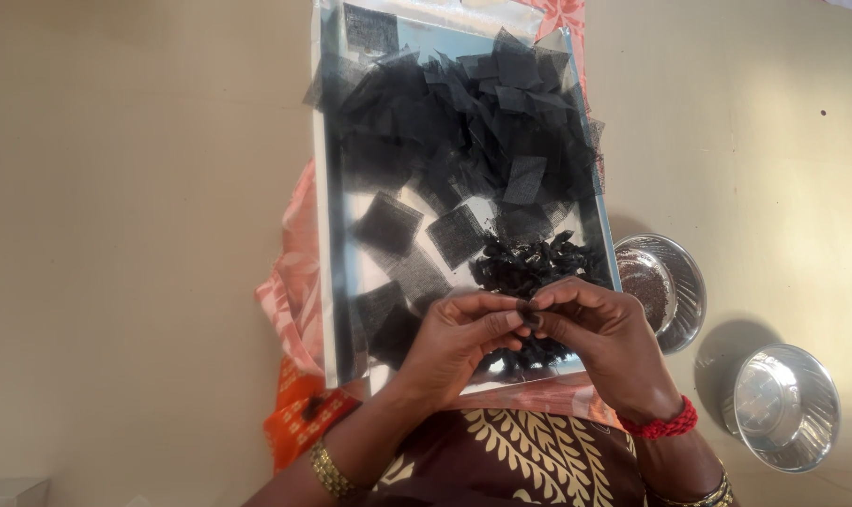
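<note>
both hands meet at six o'clock over the flat tray (324, 235): left hand (454, 343) and right hand (599, 333) pinch a small black mesh piece (527, 314) together at their fingertips, wrists bent inward. finished twisted bits (534, 263) sit just beyond, loose mesh squares (463, 122) heaped toward twelve, likely kept within reach. two steel bowls (670, 282) stand at four o'clock.
</note>
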